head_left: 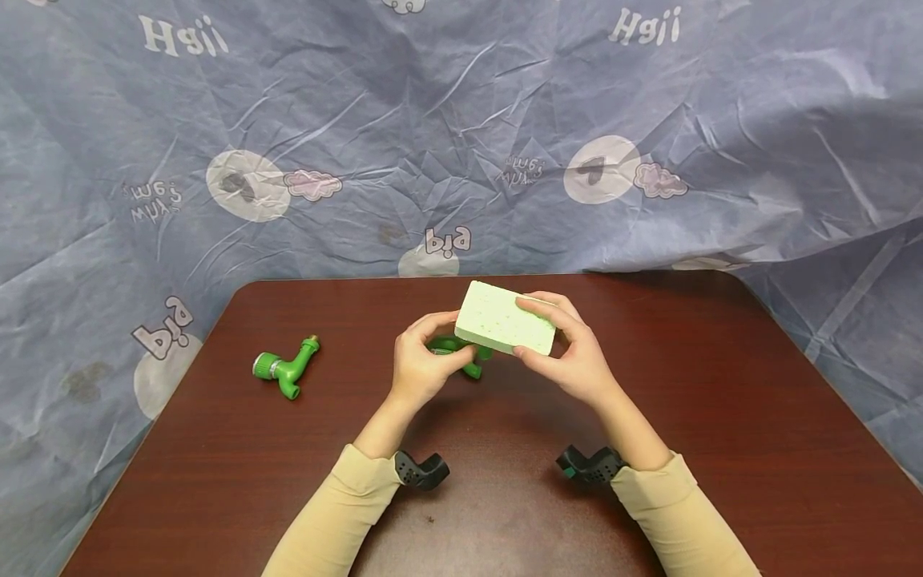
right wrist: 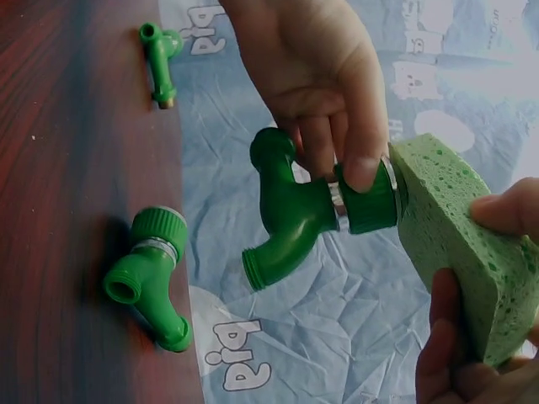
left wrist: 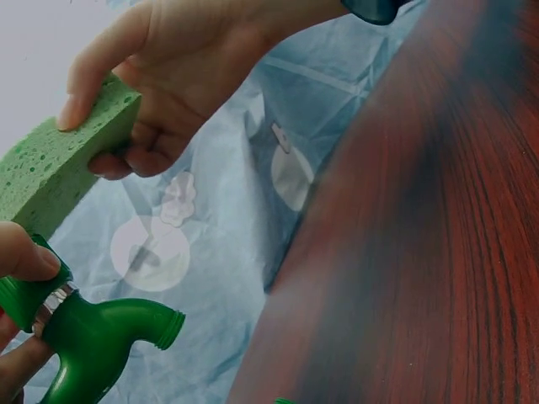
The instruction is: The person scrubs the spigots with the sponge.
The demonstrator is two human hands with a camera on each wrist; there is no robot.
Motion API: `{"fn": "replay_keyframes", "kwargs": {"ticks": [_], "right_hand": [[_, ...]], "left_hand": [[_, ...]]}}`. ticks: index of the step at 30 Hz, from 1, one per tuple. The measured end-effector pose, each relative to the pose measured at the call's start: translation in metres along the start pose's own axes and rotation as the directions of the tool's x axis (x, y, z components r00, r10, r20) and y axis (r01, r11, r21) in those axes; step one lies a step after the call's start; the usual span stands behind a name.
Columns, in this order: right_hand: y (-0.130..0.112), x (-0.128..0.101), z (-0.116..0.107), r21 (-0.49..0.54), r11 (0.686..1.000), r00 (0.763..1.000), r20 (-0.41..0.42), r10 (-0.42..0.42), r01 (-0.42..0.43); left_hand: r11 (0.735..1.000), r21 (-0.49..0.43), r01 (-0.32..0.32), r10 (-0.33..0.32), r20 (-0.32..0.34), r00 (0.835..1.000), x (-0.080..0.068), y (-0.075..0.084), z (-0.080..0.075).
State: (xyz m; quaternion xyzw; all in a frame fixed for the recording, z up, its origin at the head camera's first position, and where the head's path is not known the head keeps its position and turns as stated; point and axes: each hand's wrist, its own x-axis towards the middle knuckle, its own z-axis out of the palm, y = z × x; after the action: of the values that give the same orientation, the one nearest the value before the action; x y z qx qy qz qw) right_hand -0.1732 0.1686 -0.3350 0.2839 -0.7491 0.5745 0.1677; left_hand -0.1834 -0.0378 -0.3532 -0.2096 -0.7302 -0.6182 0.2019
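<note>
Cream sleeves come in from the near edge of the dark red-brown wooden table, each wrist wearing a black camera mount. Above mid-table the left hand curls its fingers and thumb round a green plastic tap fitting, pinching it at its ribbed collar with the metal ring (the right wrist view shows this best). Just beyond it, the right hand grips a pale green sponge, thumb on one long edge and fingers on the other, and the sponge's end face touches the collar end of the held fitting. Both are held off the table. Green fittings number three in all: the one in the left hand, a second lying on the table well apart to the person's left, with a ribbed cap and metal ring, and a third, slimmer one, seen only from the right wrist, lying near the table's edge. Farther back hangs a crinkled blue-grey cloth backdrop printed with white circles, pink clouds and words; "Hgii" reads twice along the top, "big" appears upside down in several places, and the smaller lettering is too warped to read.
</note>
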Motion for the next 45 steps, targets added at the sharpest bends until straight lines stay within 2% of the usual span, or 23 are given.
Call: {"fn": "replay_keyframes", "kwargs": {"ticks": [7, 10, 15, 23, 25, 30, 34, 38, 45], "right_hand": [[0.001, 0.002, -0.006, -0.086, 0.991, 0.989, -0.124, 0.087, -0.098], [0.000, 0.003, -0.008, -0.114, 0.986, 0.983, -0.146, 0.107, -0.124], [-0.002, 0.003, -0.011, -0.103, 0.986, 0.988, -0.098, 0.118, -0.128], [-0.001, 0.002, -0.011, -0.098, 0.993, 0.998, 0.013, 0.062, -0.061], [0.000, 0.001, -0.011, -0.081, 0.995, 0.998, 0.021, 0.054, -0.052], [0.004, 0.001, -0.011, -0.046, 0.998, 0.998, 0.033, 0.054, -0.053], [0.007, 0.001, -0.012, -0.031, 0.998, 0.997, 0.032, 0.064, -0.063], [0.008, 0.000, -0.013, -0.003, 0.997, 0.997, 0.018, 0.080, -0.080], [0.007, 0.001, -0.011, -0.002, 0.996, 0.996, 0.001, 0.093, -0.093]], "left_hand": [[0.999, -0.051, -0.009, 0.008, -0.013, 1.000, 0.000, -0.003, 0.000], [0.996, -0.090, -0.002, -0.001, -0.034, 0.999, 0.001, -0.003, -0.001], [0.997, -0.073, -0.003, -0.003, -0.080, 0.997, 0.004, -0.003, -0.004], [0.996, -0.045, -0.080, 0.075, -0.114, 0.991, 0.006, -0.004, -0.007], [0.995, -0.052, -0.082, 0.076, -0.106, 0.991, 0.006, -0.005, -0.008], [0.996, -0.080, -0.029, 0.024, -0.053, 0.998, 0.007, -0.003, -0.013], [0.998, -0.058, -0.014, 0.017, 0.048, 0.999, 0.008, 0.000, -0.019], [0.998, -0.048, -0.032, 0.038, 0.137, 0.990, 0.010, 0.002, -0.024], [0.999, -0.033, -0.043, 0.047, 0.119, 0.992, 0.012, -0.001, -0.028]]}}
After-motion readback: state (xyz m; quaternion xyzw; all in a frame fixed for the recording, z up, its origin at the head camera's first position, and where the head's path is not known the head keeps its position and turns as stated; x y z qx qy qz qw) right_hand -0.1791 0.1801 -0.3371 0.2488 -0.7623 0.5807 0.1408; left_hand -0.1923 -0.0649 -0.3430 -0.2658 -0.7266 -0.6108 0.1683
